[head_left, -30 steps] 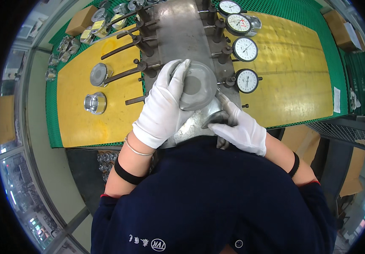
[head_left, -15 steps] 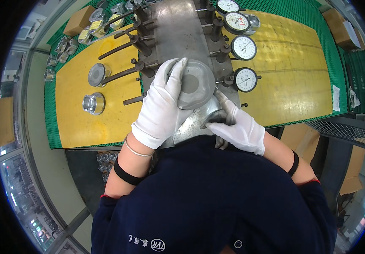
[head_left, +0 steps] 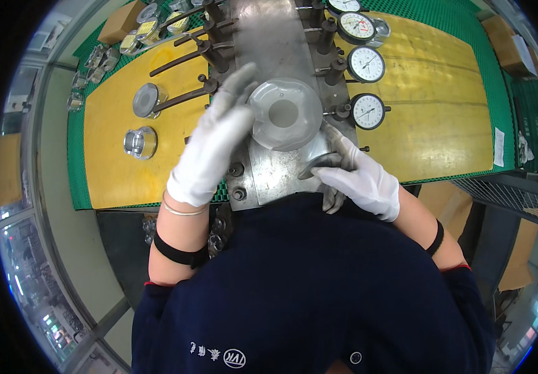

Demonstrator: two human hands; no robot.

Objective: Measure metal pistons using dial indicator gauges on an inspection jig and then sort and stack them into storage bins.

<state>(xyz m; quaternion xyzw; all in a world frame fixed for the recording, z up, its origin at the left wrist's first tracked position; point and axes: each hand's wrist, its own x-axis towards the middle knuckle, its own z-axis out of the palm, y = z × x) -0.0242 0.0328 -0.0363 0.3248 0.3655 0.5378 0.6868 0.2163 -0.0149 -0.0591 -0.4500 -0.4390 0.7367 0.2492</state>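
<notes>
A grey metal piston (head_left: 283, 115) sits crown up on the steel plate, its round top with a darker centre turned upward. Just left of it is my left hand (head_left: 216, 137), in a white glove, open and blurred at the fingers, apart from the piston. On the lower right, my gloved right hand (head_left: 359, 177) is open, thumb and forefinger spread, the forefinger close against the piston's right side. A dark, curved grey shape shows between them; I cannot make out what it is. The steel plate (head_left: 275, 177) shines beneath.
Posts with rods flank the plate; dial gauges (head_left: 367, 63) line its right side. Two pistons (head_left: 140, 143) stand on the yellow board (head_left: 104, 181) at left, with several more behind. Cardboard boxes (head_left: 121, 22) sit on the green mat at the far corners.
My left hand has let go of the piston and drawn away to the left. The piston has gone from tilted to flat. My right hand has shifted only slightly.
</notes>
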